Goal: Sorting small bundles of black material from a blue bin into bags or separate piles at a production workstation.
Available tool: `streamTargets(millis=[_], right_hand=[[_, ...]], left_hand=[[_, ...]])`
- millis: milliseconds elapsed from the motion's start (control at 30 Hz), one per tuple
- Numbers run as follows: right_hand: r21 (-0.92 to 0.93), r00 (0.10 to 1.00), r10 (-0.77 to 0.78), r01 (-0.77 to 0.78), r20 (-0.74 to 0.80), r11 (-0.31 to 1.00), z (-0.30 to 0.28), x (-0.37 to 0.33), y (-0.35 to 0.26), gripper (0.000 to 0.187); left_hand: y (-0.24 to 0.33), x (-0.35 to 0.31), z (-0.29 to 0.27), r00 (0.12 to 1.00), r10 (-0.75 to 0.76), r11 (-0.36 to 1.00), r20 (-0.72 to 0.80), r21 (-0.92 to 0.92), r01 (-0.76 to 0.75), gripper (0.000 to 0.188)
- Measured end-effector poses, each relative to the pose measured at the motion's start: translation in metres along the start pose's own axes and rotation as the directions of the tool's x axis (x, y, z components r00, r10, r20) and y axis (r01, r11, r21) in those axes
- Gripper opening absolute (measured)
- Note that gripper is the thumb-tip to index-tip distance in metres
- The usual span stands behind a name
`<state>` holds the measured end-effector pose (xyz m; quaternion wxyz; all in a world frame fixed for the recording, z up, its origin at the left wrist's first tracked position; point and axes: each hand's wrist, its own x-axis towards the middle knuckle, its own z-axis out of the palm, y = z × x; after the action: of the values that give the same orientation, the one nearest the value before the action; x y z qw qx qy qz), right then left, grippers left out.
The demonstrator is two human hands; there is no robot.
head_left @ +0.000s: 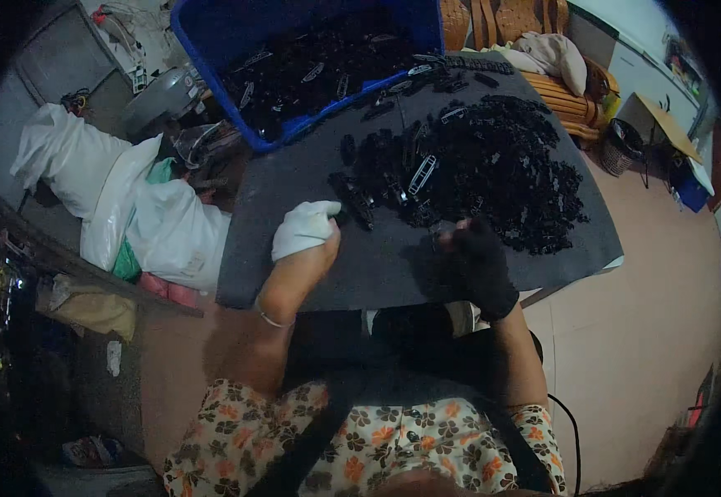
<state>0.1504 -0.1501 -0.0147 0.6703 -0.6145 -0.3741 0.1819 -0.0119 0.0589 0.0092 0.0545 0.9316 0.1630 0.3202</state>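
Note:
My left hand [307, 230], in a white glove, is curled closed above the near left part of the grey-topped table [273, 195]. Whatever its fingers may hold is hidden; a dark slotted piece [359, 204] lies just past the fingertips. To the right, my right hand [478, 263] wears a black glove with bare fingertips. Its fingers are pinched together around a small dark piece, too blurred to name. Beside that hand spreads a big heap of small black parts [518, 166]. One longer slotted oval part [422, 175] catches the light at the heap's left side.
A blue bin [261, 142] with more black parts stands at the table's far left edge. White sacks [174, 219] crowd the left side. Behind the table is a wooden slatted bench [563, 108] with cloth on it. A dark wastebasket [621, 147] stands at the far right.

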Motion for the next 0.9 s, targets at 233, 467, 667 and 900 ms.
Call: streamTargets(millis=[233,467,667,900], right_hand=[[-0.207,0.972,-0.192,0.217,0.133,0.954,0.015,-0.006,0.004,0.010],[-0.215,0.986,-0.120,0.143,0.116,0.966,0.030,-0.013,0.003,0.009],[-0.466,0.896,-0.377,0.445,0.236,0.765,0.033,-0.013,-0.010,0.015],[-0.408,0.720,-0.650,0.684,0.243,0.605,0.035,-0.013,0.003,0.017]], left_hand=[[0.024,-0.008,-0.004,0.858,-0.244,0.421,0.452,-0.748,0.514,0.025],[0.043,-0.017,0.015,0.784,-0.203,0.397,0.587,-0.682,0.614,0.028],[0.054,-0.023,0.015,0.843,-0.151,0.382,0.516,-0.756,0.532,0.028],[0.068,-0.019,-0.006,0.837,-0.124,0.469,0.533,-0.712,0.523,0.028]])
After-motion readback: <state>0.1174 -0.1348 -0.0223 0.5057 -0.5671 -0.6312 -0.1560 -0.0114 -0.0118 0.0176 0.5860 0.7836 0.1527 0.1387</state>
